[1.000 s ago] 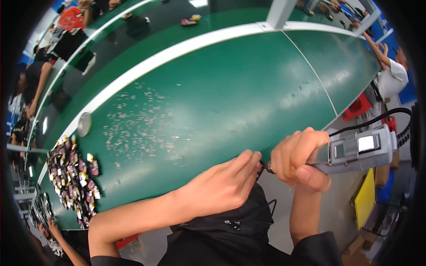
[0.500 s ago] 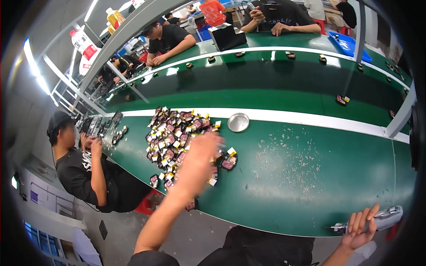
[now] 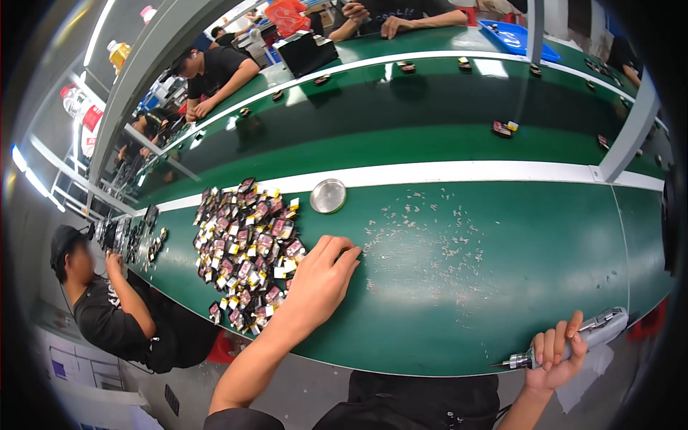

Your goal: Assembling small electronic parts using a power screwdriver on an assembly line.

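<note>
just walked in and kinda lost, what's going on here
The right hand holds a grey power screwdriver near the front edge of the green bench. The left hand is over the bench, between a heap of small black-and-pink parts and a scatter of tiny bright pieces; whether it holds anything is unclear. A metal dish sits farther back.

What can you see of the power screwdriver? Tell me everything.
The power screwdriver has a pale grey, rounded body that looks like plastic, a shiny, metal-looking nose and a thin, dark bit. It points left, its back end higher in the picture, over the near edge of the green table. The right hand grips it; whether it touches the table is unclear.
</note>
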{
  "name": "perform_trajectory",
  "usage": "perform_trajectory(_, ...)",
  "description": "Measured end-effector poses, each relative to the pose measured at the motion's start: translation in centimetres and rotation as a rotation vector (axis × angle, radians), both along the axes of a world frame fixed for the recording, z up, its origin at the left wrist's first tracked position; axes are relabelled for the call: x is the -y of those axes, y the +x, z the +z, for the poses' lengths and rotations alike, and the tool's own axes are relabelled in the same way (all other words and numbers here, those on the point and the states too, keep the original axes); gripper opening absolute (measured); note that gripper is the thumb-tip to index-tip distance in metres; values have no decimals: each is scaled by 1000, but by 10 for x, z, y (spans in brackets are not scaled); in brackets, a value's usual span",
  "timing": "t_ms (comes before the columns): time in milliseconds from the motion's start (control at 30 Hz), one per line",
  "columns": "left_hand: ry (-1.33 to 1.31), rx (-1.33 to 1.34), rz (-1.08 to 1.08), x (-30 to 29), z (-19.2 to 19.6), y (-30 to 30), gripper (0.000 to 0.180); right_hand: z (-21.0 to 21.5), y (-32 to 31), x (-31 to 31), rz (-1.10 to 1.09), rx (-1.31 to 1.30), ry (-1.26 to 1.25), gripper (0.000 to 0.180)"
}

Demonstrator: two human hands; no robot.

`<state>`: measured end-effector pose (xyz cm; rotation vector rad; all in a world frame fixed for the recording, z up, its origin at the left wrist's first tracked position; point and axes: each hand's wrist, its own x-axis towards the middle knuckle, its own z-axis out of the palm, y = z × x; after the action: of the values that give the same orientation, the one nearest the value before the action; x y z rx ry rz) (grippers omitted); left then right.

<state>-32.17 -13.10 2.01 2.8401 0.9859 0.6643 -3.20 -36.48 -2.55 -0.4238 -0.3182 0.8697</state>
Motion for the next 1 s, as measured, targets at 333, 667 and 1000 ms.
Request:
perform_trajectory(333,191,-261,-120,-8,-10,5,19,0,-1,4,7,-58,53,9)
perform_trajectory(667,-145,260,-68,50,3,22,21,2,-2,6,-40,-40,16,9)
perform_trajectory(1000,-781,666,-258,130,-19,70,15,35,-22,-2,-18,-102,166,11)
